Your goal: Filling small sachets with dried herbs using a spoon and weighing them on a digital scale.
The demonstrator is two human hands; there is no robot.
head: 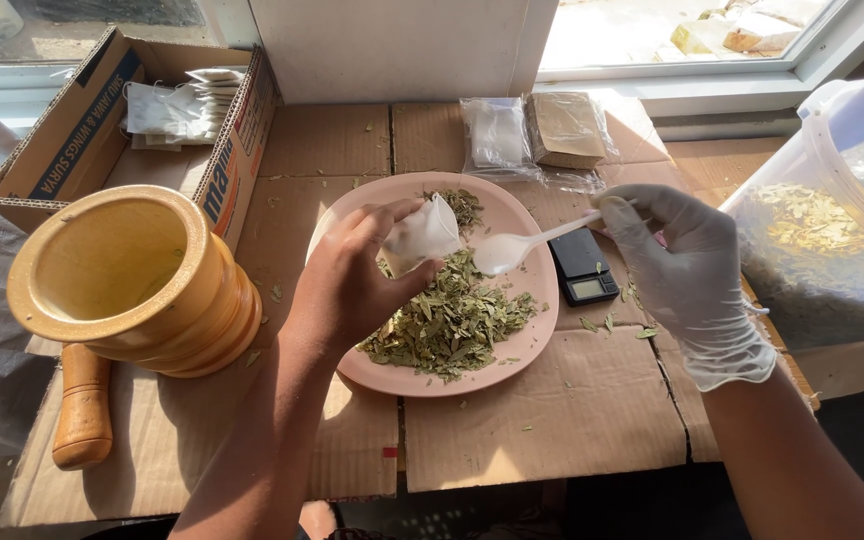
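My bare left hand [352, 280] pinches a small white paper sachet [422, 232] open above a pink plate [512, 362]. A heap of dried green leaves [457, 315] lies on the plate. My right hand [687, 270], in a white glove, holds a white plastic spoon [517, 248] by its handle. The spoon's bowl hovers just right of the sachet's mouth, over the leaves.
A small black pocket scale [584, 268] sits right of the plate. A wooden mortar [132, 280] and pestle [82, 405] stand at left, beside a cardboard box [62, 140] of white sachets. A clear tub of dried leaves [822, 240] is at right. Packets [532, 135] lie behind the plate.
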